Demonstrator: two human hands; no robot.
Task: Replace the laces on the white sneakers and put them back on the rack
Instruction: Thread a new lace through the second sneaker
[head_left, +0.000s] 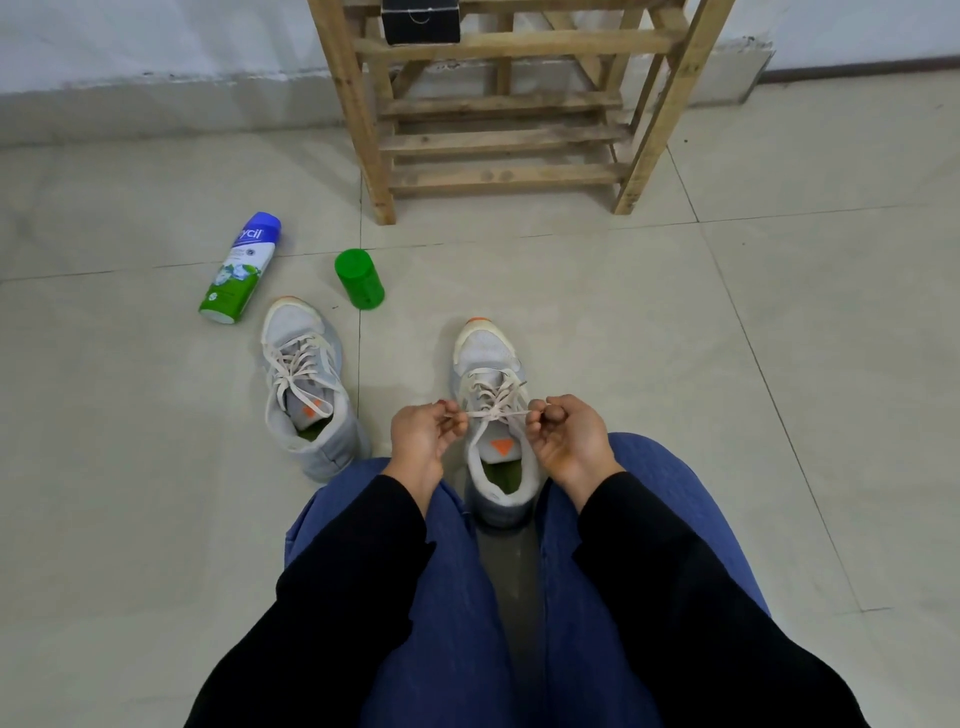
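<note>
Both hands, left (422, 434) and right (563, 434), pinch lace ends (496, 413) taut across the 12 o'clock sneaker (493, 415); looks half-knotted, so uneven tugging could slip it loose.

The floor (779, 364) is laid with large pale beige tiles, divided by thin dark joints. Along the far side runs a white wall (130, 36) with a grey base strip (156, 109). A bare wooden rack (498, 140) stands before it. The light is soft and even.
</note>
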